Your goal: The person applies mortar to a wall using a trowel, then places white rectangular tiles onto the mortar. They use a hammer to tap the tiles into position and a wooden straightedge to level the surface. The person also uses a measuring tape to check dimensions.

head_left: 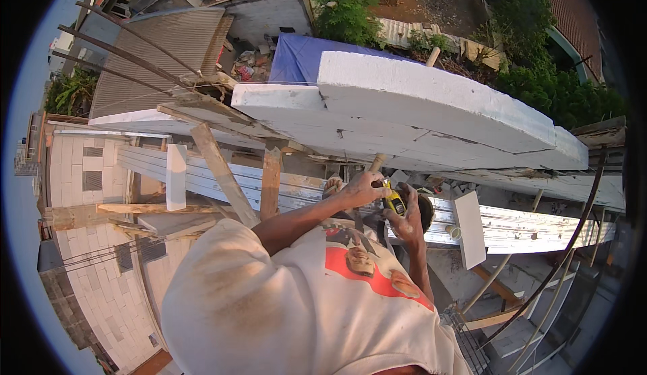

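Note:
A small yellow-and-black tape measure (395, 204) is in front of my chest, between my two hands. My right hand (408, 221) wraps round its side, thumb and fingers closed on the case. From the left, my left hand (364, 189) reaches to its upper end with fingers bent and pinched there; whether a bit of the tape is between them is too small to tell. Just beyond both hands runs a wall of white blocks (404, 122), with one larger block (438, 98) raised above the course on its left.
Below me lies a corrugated metal plank (512, 225), with a white block (469, 230) and a small cup (454, 232) on it. Another white block (176, 177) stands at left. Wooden props (271, 181) and a leaning dark pole (585, 230) flank me. A blue tarp (291, 59) lies beyond the wall.

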`<state>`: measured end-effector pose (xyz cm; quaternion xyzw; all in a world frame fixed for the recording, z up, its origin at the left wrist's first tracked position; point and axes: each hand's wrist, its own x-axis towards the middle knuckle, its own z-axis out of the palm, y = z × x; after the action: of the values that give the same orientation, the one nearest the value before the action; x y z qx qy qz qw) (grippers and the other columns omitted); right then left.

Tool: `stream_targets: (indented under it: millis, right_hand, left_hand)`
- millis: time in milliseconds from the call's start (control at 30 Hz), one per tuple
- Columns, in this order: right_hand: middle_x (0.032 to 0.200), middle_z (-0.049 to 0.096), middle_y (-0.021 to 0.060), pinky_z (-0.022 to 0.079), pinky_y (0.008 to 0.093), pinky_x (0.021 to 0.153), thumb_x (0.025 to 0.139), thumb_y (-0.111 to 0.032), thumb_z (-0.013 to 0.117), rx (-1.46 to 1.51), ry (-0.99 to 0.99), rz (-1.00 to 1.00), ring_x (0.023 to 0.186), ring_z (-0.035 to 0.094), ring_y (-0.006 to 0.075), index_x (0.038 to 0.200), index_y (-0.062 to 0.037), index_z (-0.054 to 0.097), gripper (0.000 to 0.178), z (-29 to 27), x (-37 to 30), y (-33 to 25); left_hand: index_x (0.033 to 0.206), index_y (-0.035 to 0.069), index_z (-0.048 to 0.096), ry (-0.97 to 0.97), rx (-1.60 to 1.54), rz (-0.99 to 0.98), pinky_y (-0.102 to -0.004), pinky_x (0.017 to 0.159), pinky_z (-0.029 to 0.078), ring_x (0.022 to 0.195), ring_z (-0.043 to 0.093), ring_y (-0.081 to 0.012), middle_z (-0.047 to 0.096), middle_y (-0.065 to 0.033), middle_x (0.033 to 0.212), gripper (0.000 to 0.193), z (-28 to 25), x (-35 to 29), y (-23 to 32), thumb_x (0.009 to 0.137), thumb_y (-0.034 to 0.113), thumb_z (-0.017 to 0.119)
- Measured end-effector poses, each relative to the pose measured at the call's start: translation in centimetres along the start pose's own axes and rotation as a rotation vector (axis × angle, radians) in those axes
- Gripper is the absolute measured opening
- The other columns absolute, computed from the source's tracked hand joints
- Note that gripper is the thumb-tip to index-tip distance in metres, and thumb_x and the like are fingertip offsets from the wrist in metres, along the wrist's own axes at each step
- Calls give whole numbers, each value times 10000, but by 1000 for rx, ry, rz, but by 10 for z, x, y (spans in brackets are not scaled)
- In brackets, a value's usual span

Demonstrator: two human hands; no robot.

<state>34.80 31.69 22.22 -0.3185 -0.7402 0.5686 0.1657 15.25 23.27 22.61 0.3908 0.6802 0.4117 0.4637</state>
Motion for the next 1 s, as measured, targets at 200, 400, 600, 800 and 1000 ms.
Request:
stream_targets:
  millis: [200,400,600,800,1000]
  right_hand:
    - [1382,519,291,446,472,1092,708,-162,827,-555,-335,-183,1306,518,450,1482,34,378,916,46,68,-66]
    - [1376,532,122,482,525,985,740,-73,830,-934,-208,-226,1263,548,350,1401,-174,507,743,15,90,-121]
    - [1337,583,92,428,493,1032,676,49,746,-1118,46,-390,1256,560,330,1326,-160,577,703,-37,97,-116]
    - [1340,588,76,412,494,1031,704,50,706,-1186,113,-427,1259,564,314,1330,-185,590,679,-11,105,-117]
    - [1336,593,76,413,498,1000,741,51,693,-1206,105,-426,1241,572,309,1330,-190,590,645,13,114,-119]
  left_hand:
    - [1101,-15,685,261,-488,-209,-289,785,531,819,632,-111,687,-44,909,280,-76,-35,-24,938,208,727]
    - [1134,8,648,822,-951,26,-348,862,550,914,664,-193,692,-96,1026,270,-231,-70,-59,979,226,689]
    - [1251,-1,607,926,-1138,13,-444,950,571,1048,649,-257,661,-102,1161,318,-311,-61,-85,1002,188,671]
    - [1217,-42,623,933,-1040,-64,-427,864,612,1002,706,-286,686,-152,1129,319,-317,-46,-90,989,175,677]
    - [1177,-97,638,949,-903,-172,-411,772,643,873,756,-317,716,-200,1029,337,-328,-49,-85,957,153,691]
